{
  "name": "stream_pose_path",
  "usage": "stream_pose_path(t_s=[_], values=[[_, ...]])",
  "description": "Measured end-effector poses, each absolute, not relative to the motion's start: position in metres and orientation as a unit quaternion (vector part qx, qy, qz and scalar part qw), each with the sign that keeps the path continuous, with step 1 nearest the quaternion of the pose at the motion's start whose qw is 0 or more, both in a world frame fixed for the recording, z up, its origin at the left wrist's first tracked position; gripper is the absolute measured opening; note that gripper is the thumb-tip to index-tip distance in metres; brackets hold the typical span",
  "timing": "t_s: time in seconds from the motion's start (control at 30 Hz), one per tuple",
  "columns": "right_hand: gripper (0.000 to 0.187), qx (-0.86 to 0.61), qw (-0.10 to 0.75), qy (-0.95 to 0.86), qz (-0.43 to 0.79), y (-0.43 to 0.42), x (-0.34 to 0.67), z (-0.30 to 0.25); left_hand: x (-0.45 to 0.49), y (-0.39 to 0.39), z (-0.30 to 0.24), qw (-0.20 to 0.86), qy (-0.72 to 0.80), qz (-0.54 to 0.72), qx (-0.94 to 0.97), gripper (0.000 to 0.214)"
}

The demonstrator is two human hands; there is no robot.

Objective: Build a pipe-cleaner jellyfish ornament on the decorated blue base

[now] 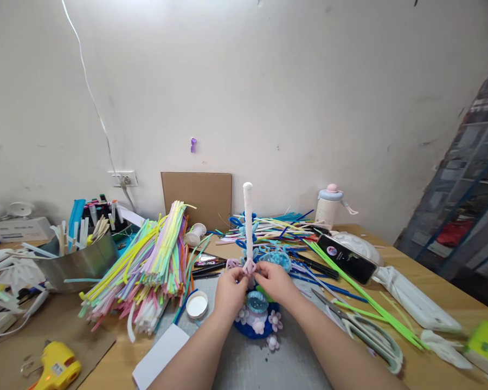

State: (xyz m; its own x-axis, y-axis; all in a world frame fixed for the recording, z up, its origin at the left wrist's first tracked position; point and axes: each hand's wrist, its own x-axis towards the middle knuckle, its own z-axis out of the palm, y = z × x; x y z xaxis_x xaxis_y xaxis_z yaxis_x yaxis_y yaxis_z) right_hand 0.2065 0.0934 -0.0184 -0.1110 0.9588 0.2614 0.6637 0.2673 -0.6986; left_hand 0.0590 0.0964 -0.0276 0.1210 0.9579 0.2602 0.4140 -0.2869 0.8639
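My left hand (230, 290) and my right hand (277, 283) meet over a blue pipe-cleaner craft piece (257, 319) with pale pink flowers on its front. Both hands pinch the base of a white fuzzy stem (248, 225) that stands upright from the piece, with a small pink flower shape at its foot. The fingers of both hands are closed around that base. Behind the stem lie blue looped pipe-cleaner shapes (273, 255).
A big bundle of pastel pipe cleaners (154, 257) lies left; loose green and blue ones (350, 292) lie right. Scissors (366, 330), a phone (347, 257), a yellow glue gun (57, 368), a white lid (197, 304), a metal tub (81, 262) and a bottle (328, 206) sit around the desk.
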Motion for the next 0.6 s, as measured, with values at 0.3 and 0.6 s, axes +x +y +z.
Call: stream_pose_path(t_s=[0.3,0.6], values=[[0.016,-0.565,0.361,-0.706,0.23,0.0957,0.2053,-0.0212,0.0624,0.0983,-0.0274,0.333,0.514,0.428,0.665,0.024],[0.017,-0.56,0.396,-0.685,0.247,0.0995,0.2085,-0.0247,0.0634,0.0977,-0.0287,0.344,0.502,0.438,0.662,0.02]])
